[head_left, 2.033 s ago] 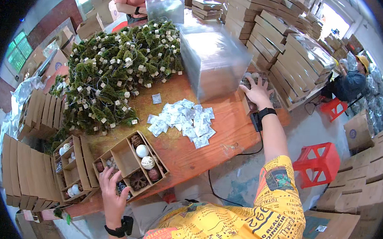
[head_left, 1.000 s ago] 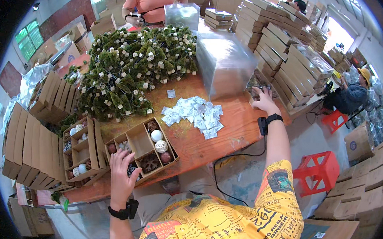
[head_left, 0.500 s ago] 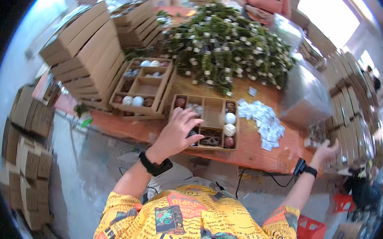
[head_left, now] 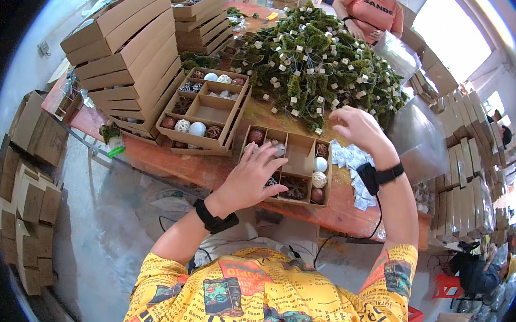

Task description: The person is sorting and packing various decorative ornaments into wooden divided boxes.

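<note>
Worn orange wood table [head_left: 201, 170] bore the divided cardboard box [head_left: 300, 153] (smooth and woven balls [head_left: 319, 179] inside); over it my left hand [head_left: 251, 175] spread, my right hand [head_left: 361, 131] loosely open near white packets [head_left: 344, 157].

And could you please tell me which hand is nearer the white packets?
Right: the right hand is close by the packets; the left hand is farther left, over the divided box.

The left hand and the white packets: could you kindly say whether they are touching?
Apart: the head view shows the right part of the divided box between the left hand and the white packets.
</note>
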{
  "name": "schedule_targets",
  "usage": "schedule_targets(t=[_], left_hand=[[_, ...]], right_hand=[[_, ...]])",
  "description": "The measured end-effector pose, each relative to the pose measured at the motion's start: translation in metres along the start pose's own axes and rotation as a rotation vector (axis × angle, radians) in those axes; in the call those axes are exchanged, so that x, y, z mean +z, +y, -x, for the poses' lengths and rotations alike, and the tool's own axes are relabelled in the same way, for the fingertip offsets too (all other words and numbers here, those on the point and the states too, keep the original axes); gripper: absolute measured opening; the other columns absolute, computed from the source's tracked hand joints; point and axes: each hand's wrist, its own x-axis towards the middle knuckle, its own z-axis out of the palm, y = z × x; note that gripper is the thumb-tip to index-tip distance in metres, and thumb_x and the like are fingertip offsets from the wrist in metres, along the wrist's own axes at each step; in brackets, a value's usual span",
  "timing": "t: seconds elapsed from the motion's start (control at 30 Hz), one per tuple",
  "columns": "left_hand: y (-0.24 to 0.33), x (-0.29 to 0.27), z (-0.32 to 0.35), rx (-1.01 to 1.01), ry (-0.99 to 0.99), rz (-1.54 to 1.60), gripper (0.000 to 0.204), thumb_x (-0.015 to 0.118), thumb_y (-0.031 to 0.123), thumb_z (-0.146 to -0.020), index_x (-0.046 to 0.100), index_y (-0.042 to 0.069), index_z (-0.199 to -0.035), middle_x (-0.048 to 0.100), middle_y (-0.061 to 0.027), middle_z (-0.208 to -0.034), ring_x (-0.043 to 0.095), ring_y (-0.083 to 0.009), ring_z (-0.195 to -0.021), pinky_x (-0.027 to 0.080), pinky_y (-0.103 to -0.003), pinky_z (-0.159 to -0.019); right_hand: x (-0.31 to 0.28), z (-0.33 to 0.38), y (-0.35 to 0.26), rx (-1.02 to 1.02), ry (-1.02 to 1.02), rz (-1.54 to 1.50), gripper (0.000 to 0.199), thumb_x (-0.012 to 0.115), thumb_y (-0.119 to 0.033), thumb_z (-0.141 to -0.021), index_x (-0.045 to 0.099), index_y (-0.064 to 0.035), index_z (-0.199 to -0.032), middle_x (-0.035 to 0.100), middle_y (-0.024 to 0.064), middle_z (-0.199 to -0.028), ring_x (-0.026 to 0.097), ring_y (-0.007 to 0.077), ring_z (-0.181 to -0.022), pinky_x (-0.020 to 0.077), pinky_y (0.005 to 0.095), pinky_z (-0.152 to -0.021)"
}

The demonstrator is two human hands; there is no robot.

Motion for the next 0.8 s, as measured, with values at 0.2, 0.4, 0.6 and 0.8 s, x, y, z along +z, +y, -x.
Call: schedule_targets(t=[0.2,0.4,0.6,0.8], left_hand=[[0.000,-0.002,0.001,-0.002,-0.013,-0.088,0.060,0.059,0.047,-0.082,0.049,0.005,-0.124,0.043,-0.0205,-0.130,0.034,-0.0384,-0.127,0.021,-0.054,-0.108],[-0.003,-0.002,0.009,-0.014,-0.040,-0.128,0.060,0.054,0.051,-0.085,0.049,0.005,-0.124,0.046,-0.0209,-0.127,0.033,-0.0383,-0.128,0.021,-0.055,-0.107],[-0.002,0.001,0.006,0.010,-0.007,-0.074,0.059,0.058,0.048,-0.084,0.049,0.005,-0.123,0.047,-0.0203,-0.124,0.034,-0.0379,-0.127,0.021,-0.056,-0.107],[-0.015,-0.008,-0.004,-0.151,0.101,0.467,0.052,0.064,0.029,-0.083,0.048,0.001,-0.124,0.049,-0.0185,-0.124,0.040,-0.0343,-0.123,0.030,-0.044,-0.105]], right_hand=[[0.009,-0.074,0.005,-0.034,-0.073,0.112,0.027,0.058,-0.018,-0.079,0.061,-0.0129,-0.106,0.063,0.0136,-0.097,0.060,0.0316,-0.094,0.0482,0.0414,-0.082],[0.037,-0.132,-0.025,0.042,-0.202,0.194,0.049,0.061,-0.024,-0.081,0.048,-0.0221,-0.129,0.053,0.0162,-0.115,0.055,0.0343,-0.104,0.0471,0.0435,-0.088],[0.063,-0.137,-0.001,-0.035,-0.215,0.044,0.035,0.058,-0.017,-0.081,0.059,-0.0034,-0.113,0.054,0.0171,-0.114,0.051,0.0336,-0.109,0.0417,0.0401,-0.094],[0.048,-0.092,-0.041,-0.164,-0.140,-0.055,0.028,0.053,-0.007,-0.081,0.063,-0.0044,-0.107,0.057,0.0151,-0.106,0.055,0.0329,-0.102,0.0453,0.0408,-0.089]])
